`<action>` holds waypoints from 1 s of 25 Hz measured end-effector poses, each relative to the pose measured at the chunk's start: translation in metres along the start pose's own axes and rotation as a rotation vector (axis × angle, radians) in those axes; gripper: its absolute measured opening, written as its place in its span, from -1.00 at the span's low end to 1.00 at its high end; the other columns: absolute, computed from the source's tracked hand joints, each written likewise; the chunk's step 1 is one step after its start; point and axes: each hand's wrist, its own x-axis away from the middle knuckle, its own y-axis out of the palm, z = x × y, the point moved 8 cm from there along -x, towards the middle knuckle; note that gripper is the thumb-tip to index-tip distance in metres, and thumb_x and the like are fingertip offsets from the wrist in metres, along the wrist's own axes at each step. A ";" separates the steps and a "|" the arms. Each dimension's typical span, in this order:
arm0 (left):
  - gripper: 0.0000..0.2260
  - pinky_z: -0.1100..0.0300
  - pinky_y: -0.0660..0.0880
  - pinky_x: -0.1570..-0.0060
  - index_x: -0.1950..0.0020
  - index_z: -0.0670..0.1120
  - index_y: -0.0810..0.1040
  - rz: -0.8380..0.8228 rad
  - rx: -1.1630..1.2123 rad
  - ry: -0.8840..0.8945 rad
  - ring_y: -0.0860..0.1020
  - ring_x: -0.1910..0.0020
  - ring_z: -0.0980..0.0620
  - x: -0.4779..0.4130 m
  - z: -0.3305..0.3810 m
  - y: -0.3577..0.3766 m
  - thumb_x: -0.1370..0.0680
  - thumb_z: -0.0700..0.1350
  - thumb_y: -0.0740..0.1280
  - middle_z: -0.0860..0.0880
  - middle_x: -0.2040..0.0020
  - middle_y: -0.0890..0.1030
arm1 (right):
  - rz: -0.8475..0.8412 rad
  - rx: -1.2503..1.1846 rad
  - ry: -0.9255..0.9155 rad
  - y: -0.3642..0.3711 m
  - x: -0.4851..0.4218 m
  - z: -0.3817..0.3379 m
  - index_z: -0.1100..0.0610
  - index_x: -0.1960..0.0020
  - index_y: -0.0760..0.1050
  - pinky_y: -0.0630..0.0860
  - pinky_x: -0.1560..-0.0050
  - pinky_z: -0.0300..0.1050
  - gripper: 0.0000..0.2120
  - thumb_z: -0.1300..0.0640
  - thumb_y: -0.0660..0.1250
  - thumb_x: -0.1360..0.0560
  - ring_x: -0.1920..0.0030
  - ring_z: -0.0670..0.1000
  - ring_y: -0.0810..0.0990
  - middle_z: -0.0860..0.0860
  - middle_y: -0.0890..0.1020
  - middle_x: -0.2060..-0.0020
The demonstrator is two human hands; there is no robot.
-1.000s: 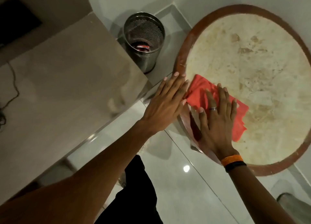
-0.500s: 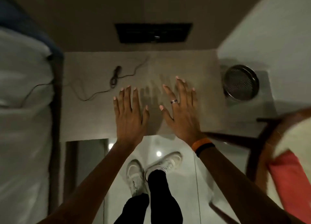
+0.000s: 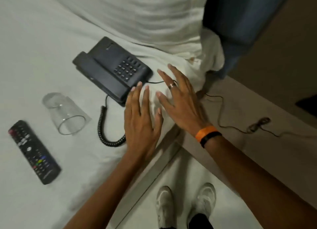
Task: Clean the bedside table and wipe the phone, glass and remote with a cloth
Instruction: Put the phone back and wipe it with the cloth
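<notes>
Phone point(image 3: 112, 69) on bedsheet point(image 3: 34, 57) — just beyond left hand point(image 3: 140, 124) fingers point(image 3: 135, 93), both hands spread, empty

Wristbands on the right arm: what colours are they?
One orange wristband and one black wristband beside it, clear in the head view.

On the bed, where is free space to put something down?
Free: white sheet left of the black desk phone, and below the black remote. Crowded: around the tipped clear glass, coiled cord and both hands.
</notes>
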 end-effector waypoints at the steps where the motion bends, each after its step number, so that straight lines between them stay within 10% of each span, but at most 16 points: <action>1: -0.47 -0.02 0.14 -0.61 -0.58 -0.23 0.27 0.068 0.013 -0.051 0.21 -0.61 -0.19 -0.009 -0.012 -0.015 -0.66 -0.08 0.28 -0.22 -0.61 0.26 | 0.000 -0.057 -0.031 0.009 -0.022 -0.014 0.05 -0.60 0.28 0.32 -0.56 0.07 -0.46 -0.02 0.27 -0.65 -0.58 0.10 0.29 0.08 0.26 -0.61; 10: -0.60 0.00 0.44 -0.44 -0.49 -0.08 0.41 0.301 0.679 -0.936 0.52 -0.39 -0.02 -0.053 -0.108 -0.021 -0.67 0.00 0.25 -0.04 -0.41 0.55 | -0.184 -0.257 0.220 0.060 -0.128 -0.027 0.06 -0.53 0.42 0.40 -0.47 -0.02 -0.58 0.07 0.22 -0.69 -0.49 0.07 0.47 0.03 0.55 -0.45; 15: -0.68 -0.02 0.55 -0.31 -0.41 -0.13 0.52 0.344 0.718 -0.676 0.63 -0.23 0.06 -0.032 -0.059 -0.034 -0.68 -0.07 0.28 -0.03 -0.25 0.67 | 0.003 -0.416 0.228 -0.004 -0.080 -0.021 0.11 -0.46 0.50 0.44 -0.25 -0.33 -0.62 0.13 0.31 -0.65 -0.34 0.04 0.60 0.06 0.67 -0.30; 18: -0.63 0.05 0.53 -0.32 -0.49 -0.18 0.42 0.275 0.736 -0.415 0.58 -0.33 0.01 -0.019 0.002 -0.032 -0.70 -0.12 0.27 -0.08 -0.35 0.61 | 0.200 -0.513 0.268 -0.060 -0.016 0.007 0.12 -0.48 0.49 0.59 -0.26 -0.18 -0.60 0.15 0.33 -0.65 -0.23 0.05 0.66 0.13 0.71 -0.21; 25: -0.48 -0.20 0.50 -0.34 -0.56 0.09 0.34 -0.251 0.789 -0.302 0.51 -0.42 -0.07 0.003 0.114 0.071 -0.61 0.00 0.37 -0.04 -0.48 0.51 | 0.541 -0.546 0.654 -0.135 0.138 0.135 0.08 -0.44 0.49 0.57 -0.06 -0.45 -0.61 0.25 0.36 -0.62 -0.09 -0.35 0.67 -0.08 0.68 -0.14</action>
